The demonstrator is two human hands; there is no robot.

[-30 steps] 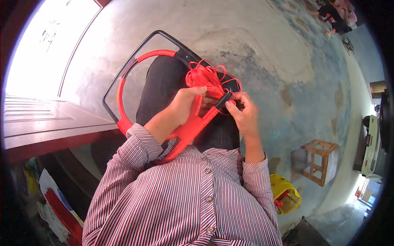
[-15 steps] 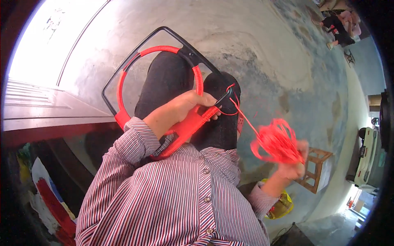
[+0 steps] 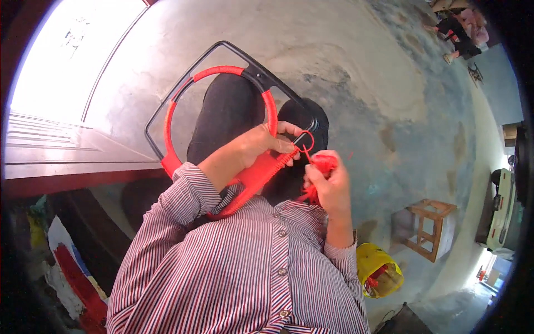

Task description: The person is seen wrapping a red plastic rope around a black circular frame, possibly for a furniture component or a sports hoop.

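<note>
A black frame [image 3: 257, 73] with a ring inside it rests over my thighs, tilted. Much of the ring and the near bar are wrapped in red cord, close-packed in a wide red band [image 3: 253, 181]. My left hand [image 3: 253, 146] is closed round the frame at the end of this band, thumb on top. Just right of it, a small loop of red cord [image 3: 312, 140] stands out from the black bar. My right hand [image 3: 334, 186] is closed on a bundle of red cord [image 3: 324, 162], close beside the loop, with strands hanging below the fist.
A yellow container [image 3: 364, 257] with red material inside stands on the floor at my right, near a wooden stool [image 3: 414, 210]. Another person [image 3: 473, 33] is at the far upper right. A reddish ledge [image 3: 83, 181] and a panel run along my left.
My right hand has come in from the far right to the frame, bringing the cord bundle with it. The taut strand has become a small loop. My left hand keeps its grip.
</note>
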